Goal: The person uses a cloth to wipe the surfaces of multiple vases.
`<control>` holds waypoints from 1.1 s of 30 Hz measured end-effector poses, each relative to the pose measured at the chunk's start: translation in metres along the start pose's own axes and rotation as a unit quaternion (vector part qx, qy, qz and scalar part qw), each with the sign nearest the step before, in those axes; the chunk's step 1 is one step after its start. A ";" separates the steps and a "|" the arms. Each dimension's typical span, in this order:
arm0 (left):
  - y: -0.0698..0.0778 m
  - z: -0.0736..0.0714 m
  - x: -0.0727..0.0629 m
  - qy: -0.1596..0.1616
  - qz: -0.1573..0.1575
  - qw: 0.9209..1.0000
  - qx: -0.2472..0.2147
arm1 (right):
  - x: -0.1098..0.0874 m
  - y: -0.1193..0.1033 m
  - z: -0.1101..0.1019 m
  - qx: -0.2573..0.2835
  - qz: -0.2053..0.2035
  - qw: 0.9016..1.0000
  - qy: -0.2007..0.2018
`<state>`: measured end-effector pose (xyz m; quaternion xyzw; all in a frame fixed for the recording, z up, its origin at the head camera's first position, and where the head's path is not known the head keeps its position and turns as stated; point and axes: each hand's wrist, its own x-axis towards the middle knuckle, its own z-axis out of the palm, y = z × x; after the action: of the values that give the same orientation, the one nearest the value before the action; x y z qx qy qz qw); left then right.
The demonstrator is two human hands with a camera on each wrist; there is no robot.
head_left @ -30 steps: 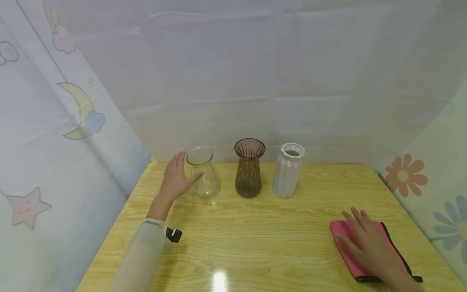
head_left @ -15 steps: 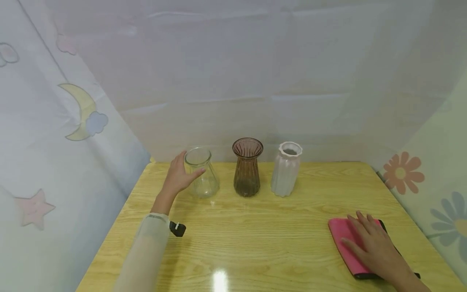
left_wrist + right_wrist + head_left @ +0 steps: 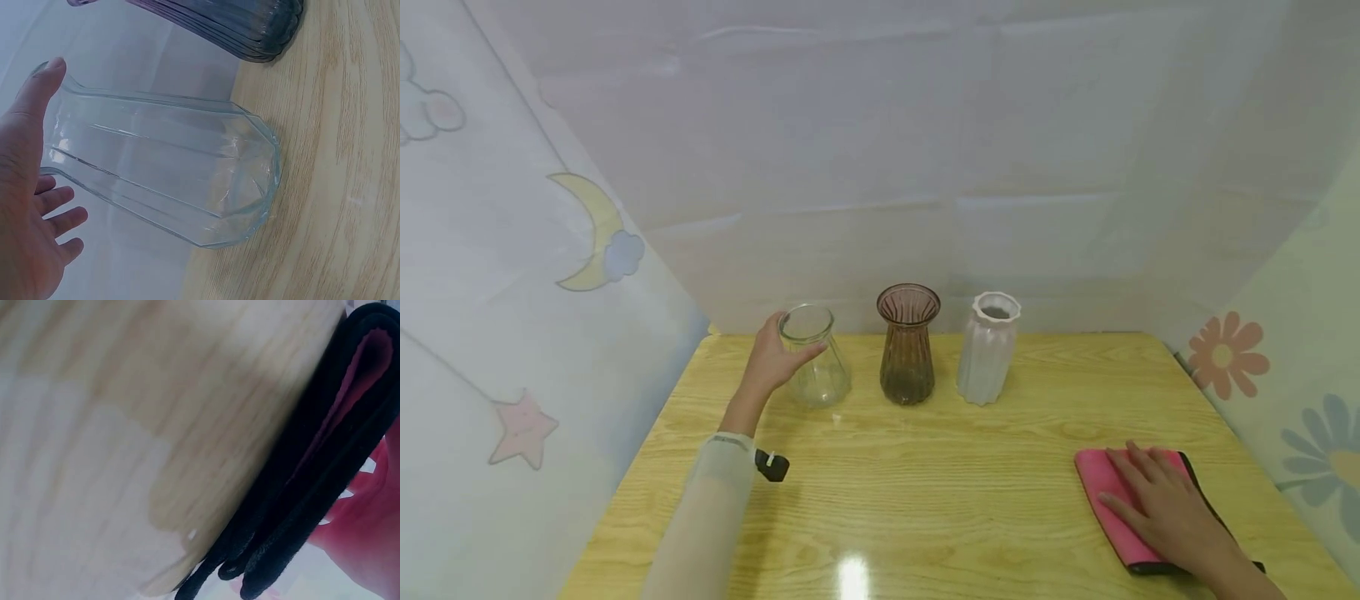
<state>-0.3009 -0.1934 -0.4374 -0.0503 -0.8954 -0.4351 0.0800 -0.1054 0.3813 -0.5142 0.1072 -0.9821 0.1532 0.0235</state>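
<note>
A clear glass vase point(image 3: 817, 379) stands upright at the left of the table's back row. My left hand point(image 3: 769, 362) grips its neck, thumb across the near side and index finger going behind the rim. Below the neck in the left wrist view, the other fingertips point(image 3: 70, 220) show bent and off the glass. At the right, my right hand point(image 3: 1180, 508) rests on a folded pink cloth point(image 3: 1108, 487) with black edging, fingers spread and fairly straight. The cloth's folded black edge point(image 3: 294, 469) fills much of the right wrist view, partly hiding that hand.
A purple-brown ribbed glass vase point(image 3: 908, 358) stands right of the clear one, with a white fluted vase point(image 3: 988, 358) beyond it. The wooden table point(image 3: 925, 492) backs onto a pale hanging sheet point(image 3: 850, 167). Patterned side sheets flank the table.
My left hand has moved slightly right and closed in on the clear vase's neck. My right hand has settled onto the pink cloth. The vases stay put; the head view shifts a little.
</note>
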 end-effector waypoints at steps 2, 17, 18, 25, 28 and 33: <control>-0.001 0.001 0.000 -0.001 -0.006 1.000 -0.003 | 0.001 0.000 0.001 -0.007 0.004 1.000 -0.008; 0.000 0.003 0.002 -0.013 -0.023 0.999 -0.025 | 0.011 -0.005 -0.001 -0.055 0.010 0.998 -0.037; 0.000 0.002 0.003 -0.013 -0.022 0.999 -0.025 | 0.012 -0.005 -0.001 -0.056 0.007 0.998 -0.036; -0.001 0.002 0.001 -0.012 -0.017 1.000 -0.022 | 0.016 -0.002 0.000 -0.059 -0.011 0.998 -0.028; -0.002 0.002 0.001 -0.012 -0.013 1.000 -0.025 | 0.016 -0.002 0.000 -0.068 0.012 0.997 -0.045; -0.001 0.003 -0.001 -0.014 -0.012 0.999 -0.026 | 0.016 -0.004 -0.002 -0.072 0.065 0.993 -0.070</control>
<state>-0.3002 -0.1917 -0.4403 -0.0471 -0.8852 -0.4588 0.0610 -0.1202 0.3746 -0.5099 0.0516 -0.9947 0.0756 -0.0473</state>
